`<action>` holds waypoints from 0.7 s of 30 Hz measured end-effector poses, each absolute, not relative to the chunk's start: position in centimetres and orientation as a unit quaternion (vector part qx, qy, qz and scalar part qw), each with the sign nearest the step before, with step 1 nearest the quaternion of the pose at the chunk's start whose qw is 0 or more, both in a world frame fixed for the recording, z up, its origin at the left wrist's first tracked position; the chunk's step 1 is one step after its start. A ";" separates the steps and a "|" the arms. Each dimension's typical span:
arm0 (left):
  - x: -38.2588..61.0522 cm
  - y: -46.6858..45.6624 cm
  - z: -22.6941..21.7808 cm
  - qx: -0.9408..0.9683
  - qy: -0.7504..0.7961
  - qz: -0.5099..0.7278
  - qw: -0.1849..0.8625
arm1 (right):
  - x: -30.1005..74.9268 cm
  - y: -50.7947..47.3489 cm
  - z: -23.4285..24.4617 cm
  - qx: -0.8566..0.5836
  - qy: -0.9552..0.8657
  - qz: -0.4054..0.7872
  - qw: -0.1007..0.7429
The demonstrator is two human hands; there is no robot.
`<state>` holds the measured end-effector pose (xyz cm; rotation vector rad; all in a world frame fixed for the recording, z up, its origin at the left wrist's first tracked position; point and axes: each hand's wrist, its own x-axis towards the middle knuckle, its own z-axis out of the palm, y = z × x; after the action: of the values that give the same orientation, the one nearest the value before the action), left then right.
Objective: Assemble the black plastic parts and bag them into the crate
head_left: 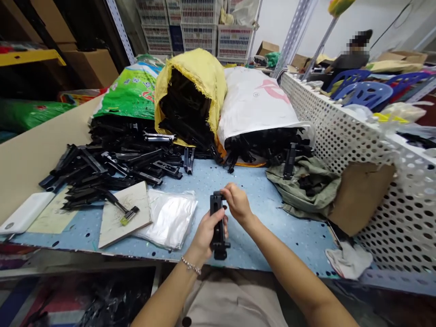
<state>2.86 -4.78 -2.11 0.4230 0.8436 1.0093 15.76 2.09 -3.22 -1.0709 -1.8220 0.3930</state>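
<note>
My left hand [207,230] is wrapped round the lower part of a long black plastic part [217,227] held upright over the near edge of the blue table [293,236]. A bracelet sits on that wrist. My right hand [236,202] pinches the top end of the same part with its fingertips. Just left of my hands lies a stack of clear plastic bags [168,218]. A heap of like black parts [112,165] covers the table's left half.
Green [131,91], yellow [200,72] and white [255,102] sacks spill black parts at the back. A grey board with a small tool [124,213] and a white flat device [25,212] lie left. An olive cloth [299,188], cardboard [359,195] and a perforated white partition [391,181] stand right. A person sits beyond it.
</note>
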 end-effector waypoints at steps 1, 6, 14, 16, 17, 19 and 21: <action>2.8 -4.4 -2.0 0.189 0.392 0.480 0.762 | 15.7 1.5 -3.4 -0.456 -0.734 0.171 0.474; 2.3 -2.6 -1.5 0.182 0.384 0.505 0.751 | 15.9 -4.2 -5.2 -0.363 -0.823 0.092 0.428; 4.4 -2.2 -8.0 0.302 0.520 0.534 0.595 | 16.8 3.2 -5.9 -0.613 -0.709 0.195 0.289; 5.3 -2.9 -10.0 0.375 0.538 0.510 0.557 | 17.0 8.1 -5.0 -0.679 -0.639 0.195 0.306; 5.6 -3.2 -10.7 0.410 0.544 0.505 0.530 | 17.2 10.2 -4.7 -0.700 -0.612 0.200 0.309; 5.9 -3.6 -11.6 0.460 0.547 0.501 0.488 | 17.5 13.2 -4.4 -0.720 -0.579 0.224 0.310; 5.4 -3.6 -11.7 0.469 0.535 0.505 0.488 | 18.1 14.5 -4.4 -0.725 -0.550 0.272 0.314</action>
<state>5.37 -3.62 -11.66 1.1413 1.3013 1.2286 18.05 14.51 -4.44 -1.9102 -1.4506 0.7166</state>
